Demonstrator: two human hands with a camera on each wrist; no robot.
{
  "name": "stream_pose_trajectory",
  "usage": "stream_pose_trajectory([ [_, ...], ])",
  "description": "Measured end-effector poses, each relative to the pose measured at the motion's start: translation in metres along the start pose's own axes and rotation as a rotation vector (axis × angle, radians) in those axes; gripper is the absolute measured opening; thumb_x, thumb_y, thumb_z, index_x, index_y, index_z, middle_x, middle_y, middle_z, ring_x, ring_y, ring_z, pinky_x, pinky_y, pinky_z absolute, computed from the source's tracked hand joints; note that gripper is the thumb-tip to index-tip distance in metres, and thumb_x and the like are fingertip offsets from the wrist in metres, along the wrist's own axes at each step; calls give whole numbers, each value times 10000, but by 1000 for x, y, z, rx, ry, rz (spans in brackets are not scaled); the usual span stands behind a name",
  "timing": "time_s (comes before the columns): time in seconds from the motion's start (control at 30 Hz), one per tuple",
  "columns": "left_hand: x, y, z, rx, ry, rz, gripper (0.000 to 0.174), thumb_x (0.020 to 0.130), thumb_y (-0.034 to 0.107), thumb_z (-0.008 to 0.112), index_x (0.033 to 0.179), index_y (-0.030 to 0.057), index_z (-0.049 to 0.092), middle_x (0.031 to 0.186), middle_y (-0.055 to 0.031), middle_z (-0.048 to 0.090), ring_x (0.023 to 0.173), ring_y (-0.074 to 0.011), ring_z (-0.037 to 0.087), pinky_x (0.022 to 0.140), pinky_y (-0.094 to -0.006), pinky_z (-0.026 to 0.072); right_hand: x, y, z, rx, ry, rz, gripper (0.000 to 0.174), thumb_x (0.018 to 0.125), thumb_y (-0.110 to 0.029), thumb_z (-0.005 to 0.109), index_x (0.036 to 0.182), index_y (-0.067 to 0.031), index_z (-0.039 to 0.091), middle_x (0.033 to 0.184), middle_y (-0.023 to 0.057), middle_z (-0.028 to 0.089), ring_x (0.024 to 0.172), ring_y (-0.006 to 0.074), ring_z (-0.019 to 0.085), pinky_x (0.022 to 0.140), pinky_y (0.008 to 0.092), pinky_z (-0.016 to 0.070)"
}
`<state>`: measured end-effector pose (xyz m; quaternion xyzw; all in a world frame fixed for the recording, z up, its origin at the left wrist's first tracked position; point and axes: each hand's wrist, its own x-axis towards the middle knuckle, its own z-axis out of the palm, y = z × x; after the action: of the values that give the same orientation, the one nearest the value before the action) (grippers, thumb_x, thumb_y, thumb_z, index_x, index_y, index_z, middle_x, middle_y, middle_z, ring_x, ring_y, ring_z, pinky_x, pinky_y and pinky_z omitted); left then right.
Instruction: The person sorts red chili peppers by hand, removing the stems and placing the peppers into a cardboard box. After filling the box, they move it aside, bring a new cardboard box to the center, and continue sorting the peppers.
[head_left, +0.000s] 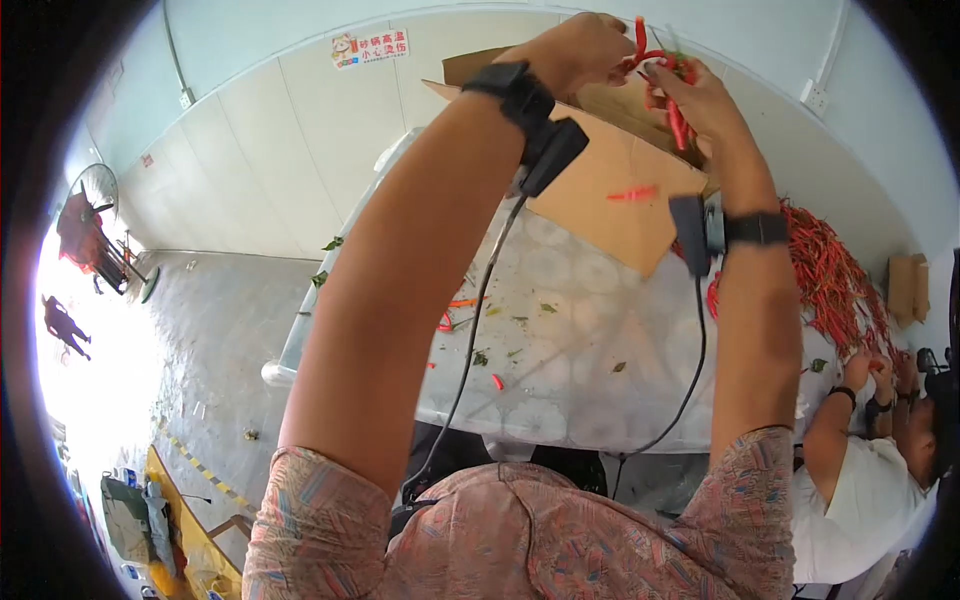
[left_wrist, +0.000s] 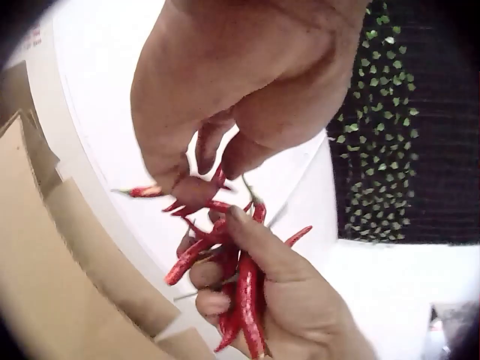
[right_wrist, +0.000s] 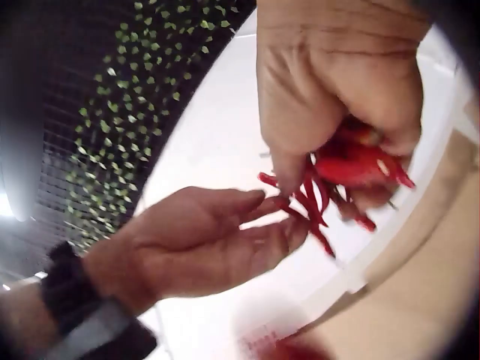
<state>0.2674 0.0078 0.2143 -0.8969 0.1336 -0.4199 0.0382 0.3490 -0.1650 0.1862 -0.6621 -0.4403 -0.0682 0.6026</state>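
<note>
Both hands are raised close together over an open cardboard box (head_left: 600, 175). My right hand (head_left: 705, 100) grips several red chili peppers (left_wrist: 251, 304), their tips poking out past its fingers and thumb. Beside it, my left hand (head_left: 590, 50) pinches at a red chili pepper (right_wrist: 319, 240) with thumb and fingertips, right at the edge of the bunch. Below the hands, a blurred red chili pepper (head_left: 633, 194) shows against the box's front flap.
A large heap of red chili peppers (head_left: 825, 260) lies at the table's right. Green leaf scraps and loose peppers dot the plastic-covered table (head_left: 560, 390). Another person (head_left: 860, 480) in a white shirt sits at the right. A smaller carton (head_left: 908, 288) stands beyond the heap.
</note>
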Motion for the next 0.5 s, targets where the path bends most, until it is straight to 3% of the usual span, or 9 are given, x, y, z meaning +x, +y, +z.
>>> stream_pose_trajectory([
  [0.03,2,-16,20,388,59,402,256,776,183,542,921,-16,613,726,-109,623,574,-196,559,579,-295,460,7,9,-3,-163,-74,-19,328,733,-298,690,904,-32,599,678,25,590,571,100,549,509,228,445],
  [0.07,-7,-19,30,382,60,407,256,776,183,542,921,-16,613,726,-109,623,574,-196,559,579,-295,460,9,16,-6,-166,-68,-15,328,733,-298,690,904,-32,599,678,25,590,571,100,549,509,228,445],
  [0.13,-37,-23,34,-428,-86,-307,273,769,131,595,1035,67,590,903,-33,623,838,-195,604,706,-300,509,8,30,-11,-863,434,-739,330,760,-307,669,945,-41,608,728,57,628,593,128,588,534,236,472],
  [0.17,-54,4,10,-479,-134,-404,282,783,150,591,1053,70,591,925,-40,621,882,-182,589,726,-308,503,-2,22,-13,-863,426,-729,330,760,-307,669,945,-41,608,728,57,628,593,128,588,534,236,472],
  [0.23,-96,52,-27,-538,-237,-604,302,814,193,576,1087,63,585,952,-56,617,928,-164,570,750,-309,489,-36,-22,-14,-105,-148,-292,510,809,-233,638,1217,16,461,1023,100,564,912,153,543,817,269,439],
  [0.3,-137,66,-34,-546,-311,-717,317,832,216,565,1104,54,578,957,-66,616,930,-159,566,753,-303,481,-63,-67,-15,-27,-260,-520,252,801,-262,626,960,-66,616,800,80,655,606,154,610,544,241,487],
  [0.43,-188,110,-52,-637,-191,-818,270,820,163,537,1005,-24,600,863,-109,642,785,-125,580,718,-258,456,-86,-11,-94,33,-282,-442,249,804,-243,613,967,-55,608,803,79,646,614,153,605,554,243,485],
  [0.47,-198,127,-63,-597,-225,-926,257,820,149,538,999,-22,601,872,-103,642,796,-125,580,727,-257,454,-180,-81,-16,54,-289,-391,247,805,-236,608,970,-51,606,804,78,643,616,153,603,557,243,484],
  [0.5,-222,105,-48,-739,-322,-935,258,814,141,543,997,-32,596,870,-89,642,802,-128,582,729,-256,456,-190,-89,-13,65,-299,-420,246,807,-230,603,972,-47,603,805,77,641,619,153,602,560,244,484],
])
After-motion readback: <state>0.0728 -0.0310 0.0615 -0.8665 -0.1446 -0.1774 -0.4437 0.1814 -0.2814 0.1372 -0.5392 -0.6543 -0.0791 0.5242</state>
